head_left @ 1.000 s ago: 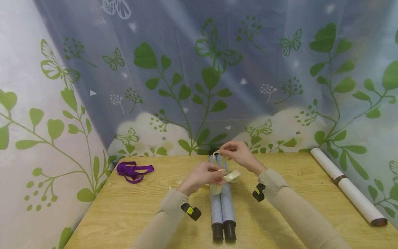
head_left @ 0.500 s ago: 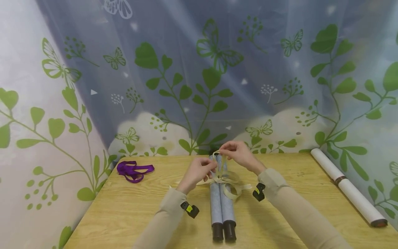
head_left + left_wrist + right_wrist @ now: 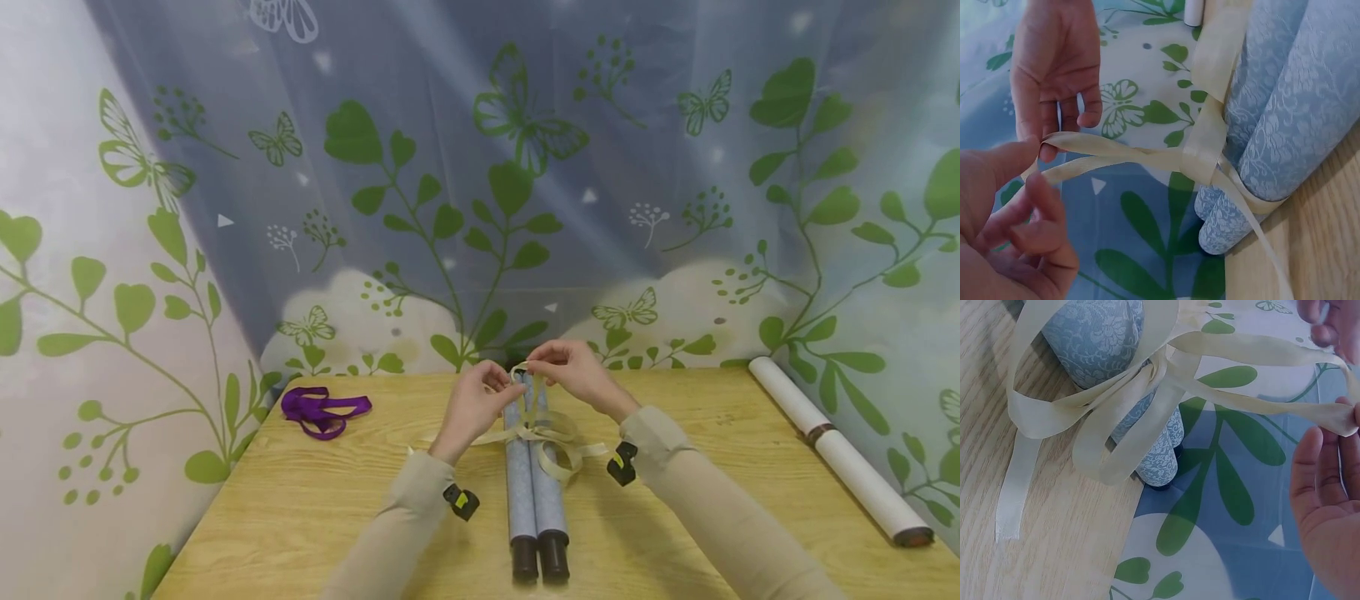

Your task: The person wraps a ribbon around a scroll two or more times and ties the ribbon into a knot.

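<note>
Pinched by the right hand (image 3: 573,369), the ribbon loop (image 3: 1254,349) stretches along the long axis of the rolls (image 3: 522,492), from knot (image 3: 525,432) toward far end; the left hand (image 3: 474,407) (thumb and fingers parted) hovers just left.

We look down on a wooden table (image 3: 300,525) with a yellowish, streaky grain, and in the middle of it we find two blue rolls (image 3: 551,500) with a pale flower pattern, lying side by side, their dark ends (image 3: 525,560) towards us and a cream ribbon (image 3: 527,432) passing round both. On our left, near the far edge, we see a purple ribbon (image 3: 303,407) lying in a loose, looped heap, well apart from the rolls. Along the right side we have a white roll (image 3: 858,477) lying slantwise, with a brown band (image 3: 821,432) round its middle.
</note>
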A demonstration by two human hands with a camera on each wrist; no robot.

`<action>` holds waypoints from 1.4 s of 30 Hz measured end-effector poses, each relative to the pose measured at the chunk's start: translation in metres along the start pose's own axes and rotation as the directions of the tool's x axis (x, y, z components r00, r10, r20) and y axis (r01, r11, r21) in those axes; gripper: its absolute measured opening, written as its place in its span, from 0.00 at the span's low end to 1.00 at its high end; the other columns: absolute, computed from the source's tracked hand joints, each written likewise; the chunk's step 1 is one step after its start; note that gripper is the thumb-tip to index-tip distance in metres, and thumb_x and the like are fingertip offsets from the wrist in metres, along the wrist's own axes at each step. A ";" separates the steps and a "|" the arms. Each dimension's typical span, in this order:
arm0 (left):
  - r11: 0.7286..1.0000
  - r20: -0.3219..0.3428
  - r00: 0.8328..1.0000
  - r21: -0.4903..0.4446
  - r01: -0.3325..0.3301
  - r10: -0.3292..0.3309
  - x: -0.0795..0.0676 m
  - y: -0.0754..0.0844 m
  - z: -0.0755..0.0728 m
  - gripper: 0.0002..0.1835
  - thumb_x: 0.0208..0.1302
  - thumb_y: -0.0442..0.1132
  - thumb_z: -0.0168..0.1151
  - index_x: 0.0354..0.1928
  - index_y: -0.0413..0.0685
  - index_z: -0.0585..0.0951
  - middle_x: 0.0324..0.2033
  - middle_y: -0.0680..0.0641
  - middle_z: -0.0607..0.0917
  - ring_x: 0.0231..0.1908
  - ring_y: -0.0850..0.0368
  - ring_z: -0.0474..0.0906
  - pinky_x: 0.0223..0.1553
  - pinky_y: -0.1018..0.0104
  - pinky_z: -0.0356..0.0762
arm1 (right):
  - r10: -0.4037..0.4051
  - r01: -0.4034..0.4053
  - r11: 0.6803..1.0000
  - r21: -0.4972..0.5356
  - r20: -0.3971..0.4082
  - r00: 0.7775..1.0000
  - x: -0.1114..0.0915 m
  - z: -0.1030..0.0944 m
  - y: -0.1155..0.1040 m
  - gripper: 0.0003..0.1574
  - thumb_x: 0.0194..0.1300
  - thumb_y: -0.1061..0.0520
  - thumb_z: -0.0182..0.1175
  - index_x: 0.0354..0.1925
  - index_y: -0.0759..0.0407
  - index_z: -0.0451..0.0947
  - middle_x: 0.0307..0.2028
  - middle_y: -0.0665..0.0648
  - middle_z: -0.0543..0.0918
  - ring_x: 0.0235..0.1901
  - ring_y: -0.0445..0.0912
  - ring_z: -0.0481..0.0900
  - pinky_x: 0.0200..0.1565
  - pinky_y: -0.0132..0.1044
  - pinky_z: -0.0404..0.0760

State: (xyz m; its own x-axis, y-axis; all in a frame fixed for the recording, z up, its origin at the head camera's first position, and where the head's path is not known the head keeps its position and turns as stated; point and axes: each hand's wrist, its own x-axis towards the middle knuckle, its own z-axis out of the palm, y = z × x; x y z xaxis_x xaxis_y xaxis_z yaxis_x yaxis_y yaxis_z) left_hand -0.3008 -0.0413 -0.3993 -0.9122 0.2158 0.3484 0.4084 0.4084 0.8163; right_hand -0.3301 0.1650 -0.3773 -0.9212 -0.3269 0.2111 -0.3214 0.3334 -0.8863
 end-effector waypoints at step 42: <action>0.981 -0.184 0.965 0.092 -0.171 0.186 0.013 0.005 0.011 0.07 0.67 0.32 0.60 0.41 0.38 0.86 0.35 0.38 0.89 0.22 0.46 0.84 0.16 0.73 0.72 | -0.151 0.211 0.782 -0.586 0.151 0.977 -0.040 0.039 0.054 0.05 0.59 0.51 0.70 0.30 0.49 0.87 0.28 0.43 0.79 0.28 0.36 0.73 0.31 0.30 0.73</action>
State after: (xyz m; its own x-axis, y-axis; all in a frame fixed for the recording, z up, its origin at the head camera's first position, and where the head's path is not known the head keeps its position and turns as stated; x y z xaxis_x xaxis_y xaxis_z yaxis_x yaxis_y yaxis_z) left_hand -0.3102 -0.0260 -0.3955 -0.8107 0.1211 0.5728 0.5601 0.4453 0.6985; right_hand -0.3016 0.1612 -0.4496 -0.8184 -0.5032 0.2777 -0.5747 0.7102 -0.4067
